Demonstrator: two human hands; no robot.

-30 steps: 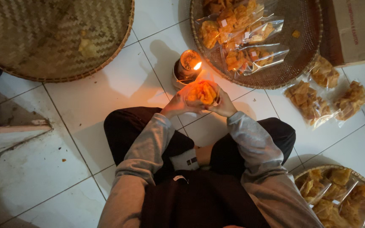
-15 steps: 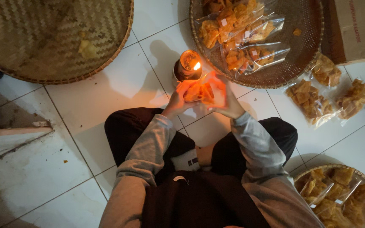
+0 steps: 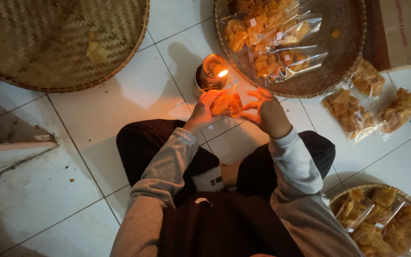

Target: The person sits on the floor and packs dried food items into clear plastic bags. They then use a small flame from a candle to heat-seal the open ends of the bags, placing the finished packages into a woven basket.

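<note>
I sit cross-legged on a white tiled floor. My left hand (image 3: pixel 200 113) and my right hand (image 3: pixel 266 113) together hold a small clear bag of orange snack chips (image 3: pixel 224 103) just in front of my knees. The bag's upper edge is close beside the flame of a small lit oil lamp (image 3: pixel 211 72) standing on the floor right behind my hands. The flame lights up the bag and my fingers.
A round woven tray (image 3: pixel 343 57) with several filled snack bags lies behind the lamp. A large empty-looking woven tray (image 3: pixel 48 43) is at far left. Loose filled bags (image 3: pixel 348 112) lie at right, another tray of bags (image 3: pixel 381 223) at lower right, a cardboard box (image 3: pixel 400 33) at top right.
My hands have carried the bag a little forward and to the right, closer to the lamp's flame, and my right hand's fingers have spread along the bag's edge.
</note>
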